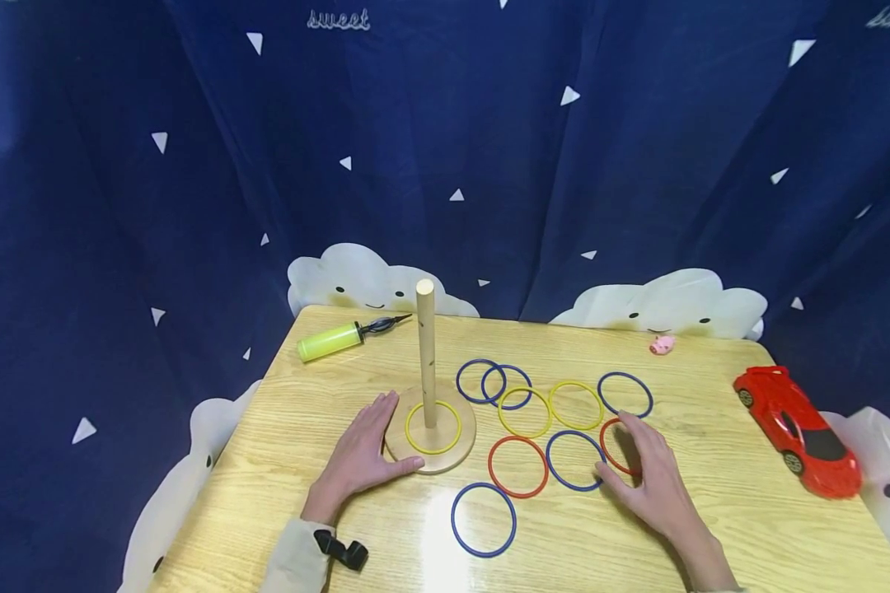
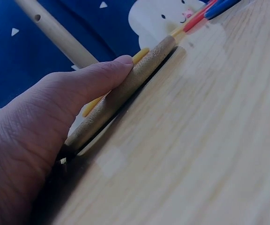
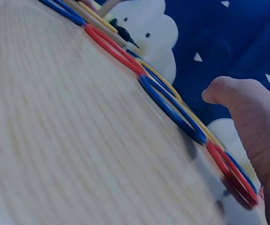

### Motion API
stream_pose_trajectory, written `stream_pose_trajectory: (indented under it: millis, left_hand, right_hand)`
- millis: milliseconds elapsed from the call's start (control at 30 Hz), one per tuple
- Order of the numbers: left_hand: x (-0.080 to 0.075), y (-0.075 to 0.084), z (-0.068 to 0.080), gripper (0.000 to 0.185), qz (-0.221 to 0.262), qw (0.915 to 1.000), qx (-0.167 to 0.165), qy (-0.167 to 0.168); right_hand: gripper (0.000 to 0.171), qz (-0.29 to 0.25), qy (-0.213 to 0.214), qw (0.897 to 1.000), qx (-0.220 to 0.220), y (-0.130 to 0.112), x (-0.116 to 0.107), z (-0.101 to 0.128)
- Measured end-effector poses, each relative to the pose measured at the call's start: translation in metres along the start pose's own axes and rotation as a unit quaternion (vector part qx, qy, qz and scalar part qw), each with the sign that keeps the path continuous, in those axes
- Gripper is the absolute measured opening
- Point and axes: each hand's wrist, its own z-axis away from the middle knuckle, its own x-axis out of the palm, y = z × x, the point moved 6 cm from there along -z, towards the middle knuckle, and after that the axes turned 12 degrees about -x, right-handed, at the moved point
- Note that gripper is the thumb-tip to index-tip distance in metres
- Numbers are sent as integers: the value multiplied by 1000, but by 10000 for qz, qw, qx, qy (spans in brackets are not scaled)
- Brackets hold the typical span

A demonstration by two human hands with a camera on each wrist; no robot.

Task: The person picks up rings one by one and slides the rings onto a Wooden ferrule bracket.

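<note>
A wooden stand with an upright post [image 1: 428, 354] has a round base [image 1: 469, 430] on the table. Round the post's foot, flat on the base, lies a yellow ring [image 1: 433, 453]. My left hand [image 1: 362, 449] grips the base at its left side; in the left wrist view the thumb [image 2: 104, 77] lies over its edge. My right hand [image 1: 654, 492] hovers with spread fingers over a red ring [image 1: 601, 436], holding nothing. The thumb tip is near a blue ring [image 1: 548, 459]. Another red ring [image 1: 522, 497] and a blue ring [image 1: 482, 555] lie nearer the stand.
Behind these lie two overlapping blue rings [image 1: 457, 381], two yellow rings [image 1: 574, 381] and another blue ring [image 1: 623, 373]. A yellow-green hand pump [image 1: 331, 341] lies back left. A pink pig figure [image 1: 662, 345] sits back right, and a red toy car [image 1: 797, 432] stands along the right edge.
</note>
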Motion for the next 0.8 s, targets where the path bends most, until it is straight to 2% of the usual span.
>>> stream_pose_trajectory:
  millis: [200,467,633,800]
  left_hand:
    - [-1,0,0,126,4,10000,30,7]
    - [-2,4,0,125,-4,9998,161,99]
    - [-5,7,2,124,32,9995,255,192]
    - [-6,7,3,123,-31,9996,237,162]
  right_hand:
    - [94,47,183,9994,276,21,-14,10]
    - [99,139,-211,9943,1039,41,-20,21]
    - [106,398,-425,9920,1117,44,-14,23]
    - [105,620,-444,9913,1072,42,-12,21]
